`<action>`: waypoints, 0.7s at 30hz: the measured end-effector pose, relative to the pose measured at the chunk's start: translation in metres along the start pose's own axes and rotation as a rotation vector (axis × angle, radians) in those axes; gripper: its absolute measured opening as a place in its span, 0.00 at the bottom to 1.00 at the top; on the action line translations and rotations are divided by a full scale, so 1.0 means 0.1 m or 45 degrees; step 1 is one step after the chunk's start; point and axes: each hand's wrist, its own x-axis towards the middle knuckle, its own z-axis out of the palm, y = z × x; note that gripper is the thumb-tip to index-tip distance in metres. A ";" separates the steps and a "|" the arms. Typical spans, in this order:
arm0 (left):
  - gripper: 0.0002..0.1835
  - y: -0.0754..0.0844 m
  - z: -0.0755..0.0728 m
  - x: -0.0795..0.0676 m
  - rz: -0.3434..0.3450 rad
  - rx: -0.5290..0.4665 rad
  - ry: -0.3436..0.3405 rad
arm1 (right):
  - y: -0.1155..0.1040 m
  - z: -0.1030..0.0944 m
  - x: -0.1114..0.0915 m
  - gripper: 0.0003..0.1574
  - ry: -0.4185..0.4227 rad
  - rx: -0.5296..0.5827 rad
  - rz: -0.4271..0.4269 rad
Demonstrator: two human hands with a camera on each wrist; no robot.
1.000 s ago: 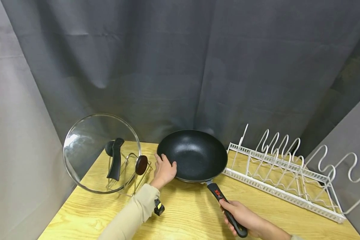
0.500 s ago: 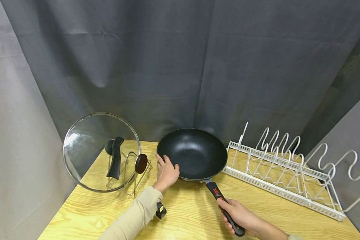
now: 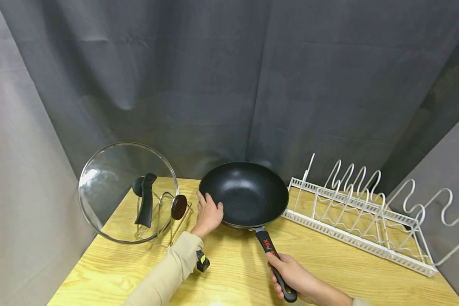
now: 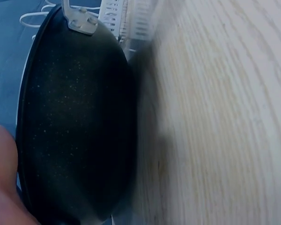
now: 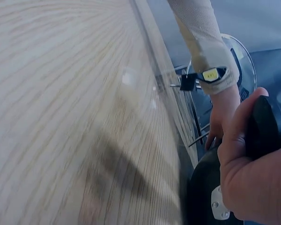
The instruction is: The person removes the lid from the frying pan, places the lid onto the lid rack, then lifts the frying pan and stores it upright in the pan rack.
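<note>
A black wok [image 3: 248, 197] with a long black handle [image 3: 267, 241] sits on the wooden table, its bowl facing up. My right hand [image 3: 290, 274] grips the handle near its end, fingers wrapped underneath and thumb on top. My left hand [image 3: 208, 216] rests at the wok's left rim with its fingers fairly straight and spread. In the left wrist view, part of the left hand [image 4: 4, 183] shows beside the rim, and the wok's speckled outside [image 4: 75, 117] fills the middle. The right wrist view shows the right hand [image 5: 253, 173] around the handle [image 5: 264, 126].
Left of the wok, a glass lid [image 3: 114, 191] with a black handle stands upright in a wire stand [image 3: 166, 238], next to a dark brown knob [image 3: 179, 207]. A white wire rack [image 3: 359, 233] is at the right. Grey curtains [image 3: 229, 85] hang behind the table [image 3: 229, 272].
The wok's handle has swung left with my right hand on it. My left hand has stayed at the left rim, shifting only slightly. The lid and rack have not moved on the table.
</note>
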 end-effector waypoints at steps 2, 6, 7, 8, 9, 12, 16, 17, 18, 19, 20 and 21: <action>0.37 0.00 -0.01 0.03 -0.001 0.001 0.009 | -0.01 0.04 0.00 0.25 0.006 0.001 -0.012; 0.36 -0.01 -0.02 0.06 -0.010 0.034 0.015 | -0.02 0.11 0.02 0.27 0.013 0.005 -0.025; 0.36 -0.01 -0.03 0.07 -0.006 0.042 0.021 | -0.02 0.13 0.03 0.27 0.016 0.007 -0.027; 0.36 -0.01 -0.04 0.08 -0.001 0.048 0.027 | -0.02 0.14 0.03 0.28 0.018 0.010 -0.028; 0.36 -0.01 -0.04 0.09 0.003 0.049 0.032 | -0.02 0.15 0.04 0.28 0.022 0.015 -0.028; 0.36 -0.01 -0.06 0.12 0.009 0.056 0.033 | -0.02 0.19 0.06 0.28 0.025 0.035 -0.025; 0.35 -0.01 -0.08 0.15 0.001 0.066 0.015 | -0.01 0.26 0.09 0.28 0.021 0.065 -0.023; 0.35 -0.02 -0.08 0.16 -0.001 0.067 0.013 | 0.00 0.27 0.09 0.27 0.024 0.071 -0.024; 0.35 -0.02 -0.08 0.16 -0.002 0.072 0.011 | 0.00 0.29 0.09 0.27 0.029 0.074 -0.028; 0.34 -0.02 -0.08 0.17 0.000 0.072 0.012 | 0.01 0.30 0.09 0.27 0.033 0.079 -0.030; 0.34 -0.02 -0.08 0.17 0.002 0.071 0.011 | 0.01 0.32 0.10 0.26 0.039 0.081 -0.032; 0.34 -0.02 -0.08 0.18 0.002 0.069 0.012 | 0.01 0.33 0.10 0.26 0.049 0.083 -0.033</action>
